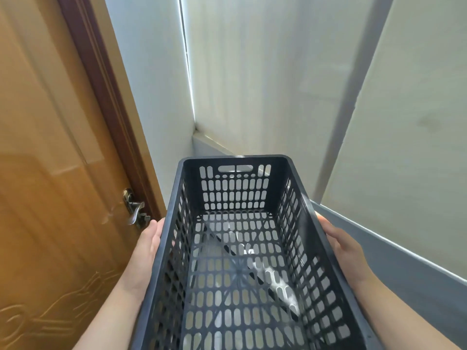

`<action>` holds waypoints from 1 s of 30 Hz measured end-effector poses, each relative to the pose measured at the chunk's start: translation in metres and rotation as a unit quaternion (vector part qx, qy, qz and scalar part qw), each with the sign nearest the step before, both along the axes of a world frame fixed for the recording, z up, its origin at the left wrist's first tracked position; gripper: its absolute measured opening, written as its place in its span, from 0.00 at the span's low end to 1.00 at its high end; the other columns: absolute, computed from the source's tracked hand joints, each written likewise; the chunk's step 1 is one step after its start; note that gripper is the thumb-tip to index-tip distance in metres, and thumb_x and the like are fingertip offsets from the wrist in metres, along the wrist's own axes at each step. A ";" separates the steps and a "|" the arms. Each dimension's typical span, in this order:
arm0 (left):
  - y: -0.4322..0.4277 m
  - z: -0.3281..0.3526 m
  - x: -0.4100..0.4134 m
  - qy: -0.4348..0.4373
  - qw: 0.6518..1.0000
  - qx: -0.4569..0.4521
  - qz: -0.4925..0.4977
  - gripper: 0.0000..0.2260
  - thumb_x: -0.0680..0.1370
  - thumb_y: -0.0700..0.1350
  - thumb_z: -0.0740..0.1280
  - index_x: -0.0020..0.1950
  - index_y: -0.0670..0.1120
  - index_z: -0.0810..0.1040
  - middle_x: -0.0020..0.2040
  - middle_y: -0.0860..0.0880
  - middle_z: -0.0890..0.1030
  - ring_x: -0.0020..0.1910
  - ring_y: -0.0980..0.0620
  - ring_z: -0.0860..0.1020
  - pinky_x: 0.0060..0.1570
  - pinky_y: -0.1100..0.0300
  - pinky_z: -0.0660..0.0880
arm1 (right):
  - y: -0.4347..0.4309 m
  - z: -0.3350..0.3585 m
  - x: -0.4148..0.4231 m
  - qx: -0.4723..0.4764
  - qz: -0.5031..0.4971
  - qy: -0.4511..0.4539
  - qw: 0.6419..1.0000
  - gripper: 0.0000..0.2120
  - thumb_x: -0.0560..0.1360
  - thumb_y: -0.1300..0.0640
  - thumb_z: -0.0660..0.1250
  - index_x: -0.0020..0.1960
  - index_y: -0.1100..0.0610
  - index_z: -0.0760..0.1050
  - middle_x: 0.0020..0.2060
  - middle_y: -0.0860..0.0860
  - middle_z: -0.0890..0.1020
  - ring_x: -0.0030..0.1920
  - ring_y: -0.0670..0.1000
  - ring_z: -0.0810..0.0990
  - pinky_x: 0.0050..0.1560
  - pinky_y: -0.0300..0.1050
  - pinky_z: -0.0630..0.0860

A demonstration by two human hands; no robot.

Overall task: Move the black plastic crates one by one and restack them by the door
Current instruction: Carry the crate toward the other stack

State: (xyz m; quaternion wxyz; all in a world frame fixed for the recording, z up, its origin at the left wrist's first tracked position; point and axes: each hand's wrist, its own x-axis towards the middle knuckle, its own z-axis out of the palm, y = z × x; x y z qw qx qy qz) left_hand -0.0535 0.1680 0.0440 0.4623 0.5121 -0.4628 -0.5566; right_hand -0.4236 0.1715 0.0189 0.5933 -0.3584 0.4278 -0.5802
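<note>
- We find the left grip (147, 245) pressed flat against the outer left long wall of the black plastic crate (242, 261), palm on the wall, fingers running forward along it below the rim; it is grasping the crate.
- We find the right grip (345, 250) set the same way on the outer right long wall, fingers extended forward, also grasping the crate. Both bare forearms enter from the bottom corners of the view.
- The crate is carried between the two hands, clear of any support, its open top facing up and its long axis pointing away from the person. It holds nothing.
- Its walls and base are perforated with rows of slots; the far short wall has a handle cut-out (235, 168) near the rim. Pale surfaces show through the base slots, but we cannot tell what they are.
- To the left stands a wooden door (50, 173) with a dark brown frame (106, 97); its metal lever handle (135, 208) lies just beside the left fingertips, apart from them.
- Ahead, two white walls meet in a corner (193, 117) beyond the crate's far end.
- To the right, a pale wall (409, 122) carries a grey lower band (404, 261) running behind the right hand.
</note>
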 end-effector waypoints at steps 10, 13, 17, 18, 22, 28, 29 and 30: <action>0.011 0.011 -0.030 -0.012 0.993 -0.025 -0.115 0.28 0.81 0.65 0.50 0.73 0.54 0.72 0.64 0.55 0.83 0.64 0.53 0.80 0.61 0.56 0.73 | 0.098 0.025 -0.018 0.003 -0.115 0.010 0.993 0.21 0.85 0.56 0.53 0.70 0.53 0.79 0.64 0.51 0.86 0.59 0.51 0.87 0.51 0.42 0.85; 0.017 0.017 -0.053 -0.019 0.988 -0.036 -0.149 0.22 0.82 0.62 0.48 0.65 0.56 0.75 0.55 0.60 0.86 0.55 0.59 0.83 0.49 0.65 0.77 | 0.132 0.034 -0.031 -0.007 -0.159 0.030 0.987 0.18 0.85 0.57 0.54 0.66 0.55 0.81 0.56 0.49 0.89 0.53 0.49 0.89 0.46 0.41 0.85; 0.033 0.031 -0.092 -0.015 0.980 -0.049 -0.194 0.19 0.82 0.63 0.48 0.61 0.59 0.74 0.51 0.58 0.86 0.48 0.57 0.85 0.44 0.60 0.78 | 0.181 0.037 -0.060 -0.029 -0.211 0.052 0.976 0.23 0.80 0.51 0.62 0.73 0.57 0.78 0.67 0.57 0.83 0.69 0.63 0.79 0.73 0.61 0.72; 0.039 0.034 -0.105 -0.010 0.977 -0.050 -0.208 0.20 0.81 0.64 0.49 0.62 0.58 0.75 0.53 0.54 0.86 0.48 0.54 0.85 0.45 0.56 0.77 | 0.195 0.037 -0.070 -0.032 -0.223 0.058 0.973 0.25 0.79 0.49 0.62 0.73 0.56 0.78 0.69 0.58 0.82 0.72 0.64 0.77 0.76 0.65 0.67; 0.064 0.040 -0.153 0.016 0.966 -0.053 -0.254 0.23 0.82 0.64 0.49 0.65 0.55 0.76 0.54 0.48 0.86 0.48 0.50 0.86 0.45 0.53 0.78 | 0.248 0.042 -0.109 -0.037 -0.261 0.082 0.961 0.23 0.82 0.53 0.58 0.73 0.57 0.77 0.70 0.55 0.82 0.72 0.60 0.77 0.76 0.60 0.67; 0.122 0.040 -0.237 0.012 0.953 -0.059 -0.296 0.24 0.82 0.63 0.49 0.68 0.54 0.74 0.53 0.49 0.86 0.46 0.52 0.86 0.45 0.56 0.76 | 0.336 0.049 -0.174 -0.042 -0.300 0.135 0.943 0.20 0.84 0.54 0.56 0.73 0.53 0.76 0.67 0.45 0.84 0.71 0.44 0.78 0.76 0.50 0.69; 0.132 0.040 -0.250 0.005 0.953 -0.059 -0.296 0.25 0.82 0.63 0.49 0.69 0.52 0.74 0.54 0.47 0.85 0.45 0.52 0.85 0.44 0.57 0.76 | 0.350 0.048 -0.186 -0.044 -0.305 0.145 0.940 0.23 0.82 0.50 0.60 0.75 0.53 0.75 0.72 0.45 0.80 0.75 0.45 0.73 0.79 0.52 0.64; 0.142 0.039 -0.263 0.006 0.950 -0.061 -0.307 0.27 0.82 0.63 0.49 0.71 0.50 0.74 0.54 0.45 0.85 0.45 0.52 0.85 0.44 0.56 0.75 | 0.365 0.050 -0.196 -0.044 -0.307 0.152 0.939 0.26 0.79 0.48 0.61 0.77 0.52 0.73 0.75 0.45 0.77 0.78 0.46 0.70 0.81 0.53 0.59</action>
